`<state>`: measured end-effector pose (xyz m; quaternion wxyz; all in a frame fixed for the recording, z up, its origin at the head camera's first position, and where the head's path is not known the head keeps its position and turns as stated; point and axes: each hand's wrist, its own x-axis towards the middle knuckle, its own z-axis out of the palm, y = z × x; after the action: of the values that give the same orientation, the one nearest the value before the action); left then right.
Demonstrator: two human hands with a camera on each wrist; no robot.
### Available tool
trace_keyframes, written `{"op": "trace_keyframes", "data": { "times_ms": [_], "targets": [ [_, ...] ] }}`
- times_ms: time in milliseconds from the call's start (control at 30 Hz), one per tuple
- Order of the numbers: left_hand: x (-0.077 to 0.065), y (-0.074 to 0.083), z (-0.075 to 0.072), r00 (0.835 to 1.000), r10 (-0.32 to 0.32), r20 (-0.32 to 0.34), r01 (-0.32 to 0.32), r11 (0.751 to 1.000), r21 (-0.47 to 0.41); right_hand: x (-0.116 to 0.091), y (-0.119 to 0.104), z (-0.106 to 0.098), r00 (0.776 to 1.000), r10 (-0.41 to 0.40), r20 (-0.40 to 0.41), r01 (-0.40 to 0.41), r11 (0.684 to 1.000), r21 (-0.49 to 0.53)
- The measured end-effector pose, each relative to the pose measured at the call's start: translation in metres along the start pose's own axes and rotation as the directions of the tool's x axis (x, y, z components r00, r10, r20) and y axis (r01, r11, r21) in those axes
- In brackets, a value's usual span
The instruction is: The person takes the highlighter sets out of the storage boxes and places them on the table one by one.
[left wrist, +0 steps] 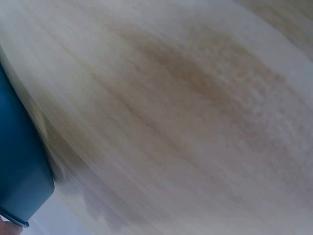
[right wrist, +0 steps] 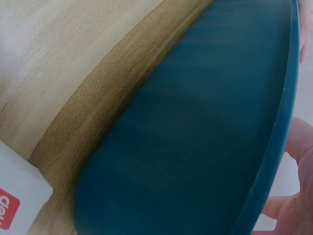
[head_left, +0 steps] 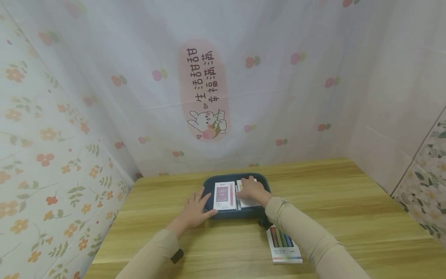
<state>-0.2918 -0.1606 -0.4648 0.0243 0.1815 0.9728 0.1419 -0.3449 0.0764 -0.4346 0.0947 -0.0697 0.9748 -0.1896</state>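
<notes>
A dark blue-green plastic bin sits toward the back of the table. Inside, on its left, lies a white box with a purple panel. To its right lies a second white box with some yellow on it, mostly covered by my right hand. That hand pinches this box, thumb at its left side and fingers at the far part. My left hand rests on the bin's front left rim with its fingers spread. In the right wrist view, part of my right hand shows past the bin wall.
A white box of colored sticks lies on the table in front of the bin, under my right forearm. Wood-grain tabletop surrounds the bin. Printed curtains hang behind the table and at both sides.
</notes>
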Motion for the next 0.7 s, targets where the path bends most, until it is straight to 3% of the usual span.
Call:
{"op": "trace_keyframes", "data": {
  "times_ms": [700],
  "targets": [
    [0.000,-0.001,0.003,1.000,0.005,-0.010,-0.005,1.000,-0.013,-0.012,-0.007,-0.035,0.999,-0.034,-0.021,0.034,0.999,0.011]
  ]
}}
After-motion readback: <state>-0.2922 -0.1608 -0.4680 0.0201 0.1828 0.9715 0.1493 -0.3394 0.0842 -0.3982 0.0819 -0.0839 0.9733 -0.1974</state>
